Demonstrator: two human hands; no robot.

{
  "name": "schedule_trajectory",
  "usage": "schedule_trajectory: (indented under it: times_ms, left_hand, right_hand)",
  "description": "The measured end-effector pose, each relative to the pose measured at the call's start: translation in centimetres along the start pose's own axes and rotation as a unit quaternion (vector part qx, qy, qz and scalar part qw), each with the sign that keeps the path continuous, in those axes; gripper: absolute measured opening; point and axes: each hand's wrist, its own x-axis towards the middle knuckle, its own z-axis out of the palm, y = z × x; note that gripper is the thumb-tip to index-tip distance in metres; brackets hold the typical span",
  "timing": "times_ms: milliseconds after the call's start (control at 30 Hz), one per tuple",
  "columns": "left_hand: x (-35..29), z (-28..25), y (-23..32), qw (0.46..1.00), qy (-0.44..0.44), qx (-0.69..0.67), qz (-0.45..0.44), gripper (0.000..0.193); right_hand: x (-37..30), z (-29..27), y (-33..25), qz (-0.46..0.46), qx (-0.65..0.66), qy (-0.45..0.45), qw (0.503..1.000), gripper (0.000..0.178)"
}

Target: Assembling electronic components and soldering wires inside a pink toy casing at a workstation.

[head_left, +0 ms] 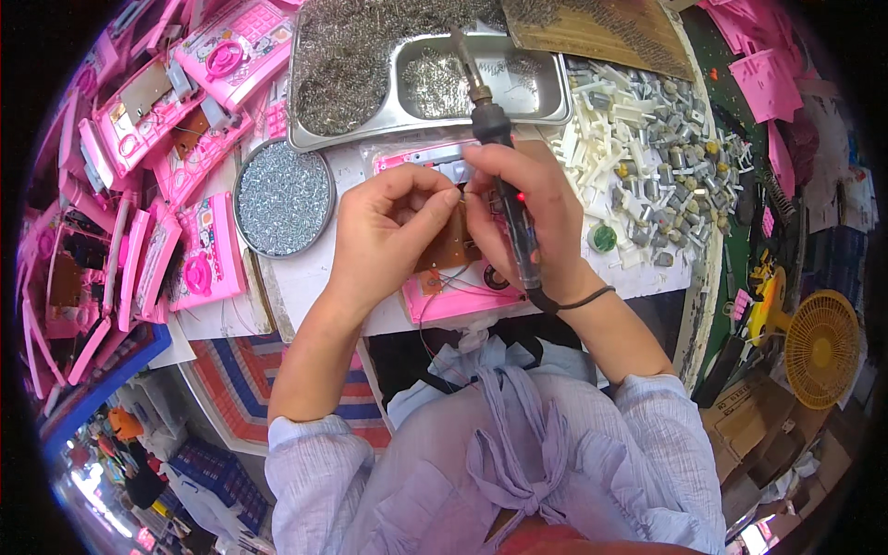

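Note:
A soldering iron (491,122) rests in my right hand (550,199), its bare metal tip pointing up and away and its cord trailing near my wrist. The thumb and fingertips of that hand also pinch together close to the left ones. My left hand (365,236) is closed in a pinch; what lies between its fingertips is too small to make out. Beneath both hands is an opened pink plastic toy housing (449,307), partly covered by them. Inside it a brown circuit board (449,252) shows, with thin wires around it and a round black speaker-like part (496,276).
A metal tray (301,129) of small springs stands behind my hands, with cardboard (601,32) beside it. A round dish (282,198) of screws is left. White plastic parts and grey motors (661,171) heap right. Pink housings (208,250) pile far left.

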Motion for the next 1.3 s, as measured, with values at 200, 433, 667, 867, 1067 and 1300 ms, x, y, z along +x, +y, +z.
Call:
schedule_trajectory:
  times_ms: [200,433,667,867,1067,1300]
  left_hand:
    - [0.8,0.3,0.5,0.918,0.036,0.324,0.226,0.009]
    - [0.7,0.5,-0.3,0.908,0.046,0.341,0.238,0.011]
    - [0.6,0.5,-0.4,0.909,0.064,0.342,0.229,0.01]
    - [0.7,0.4,-0.7,0.912,0.062,0.334,0.229,0.009]
    - [0.7,0.4,-0.8,0.913,0.063,0.328,0.234,0.009]
    - [0.7,0.5,-0.8,0.915,0.066,0.325,0.23,0.009]
  right_hand:
    - [-0.2,-3.5,0.0,-0.029,-0.017,-0.012,0.999,0.042]
    - [-2.2,-7.1,-2.0,0.146,0.099,-0.014,0.984,0.027]
    - [-2.9,-8.5,-0.7,0.062,0.038,-0.126,0.989,0.026]
    - [-2.7,-8.1,-0.4,0.025,0.026,-0.143,0.989,0.028]
    - [-2.3,-7.7,-0.4,0.015,0.011,-0.146,0.989,0.027]
    - [-2.2,-7.6,0.3,-0.036,-0.013,-0.157,0.987,0.028]
